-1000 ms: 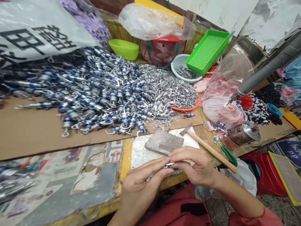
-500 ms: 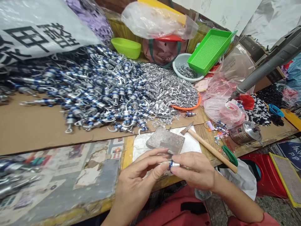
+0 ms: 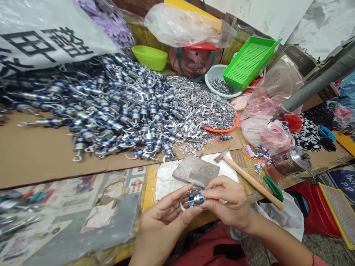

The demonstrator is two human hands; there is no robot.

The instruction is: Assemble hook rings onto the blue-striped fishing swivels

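Note:
Between my two hands is a small blue-and-silver metal fitting (image 3: 195, 199) with a curved white hook on its left side. My left hand (image 3: 169, 218) cradles it with the thumb below and the fingers behind. The fingertips of my right hand (image 3: 229, 199) pinch its right end, hiding that part. Just beyond my hands a grey stone block (image 3: 195, 170) rests on a white sheet (image 3: 163, 184). A hammer (image 3: 252, 181) with a wooden handle lies to its right, its head near the block. Many similar fittings (image 3: 124, 111) are heaped behind on cardboard.
Small flat metal pieces (image 3: 205, 111) spill around an orange-rimmed tray (image 3: 222, 129). A powered screwdriver (image 3: 307, 88) hangs at the right, above plastic bags. A lidded metal cup (image 3: 291, 161) stands near the right edge. Behind are a green basket (image 3: 251, 61) and a pale bowl (image 3: 212, 88).
The fitting has been turned in my hands, so its blue bands and hook now show more. My left fingers have opened around it, and the view has shifted slightly.

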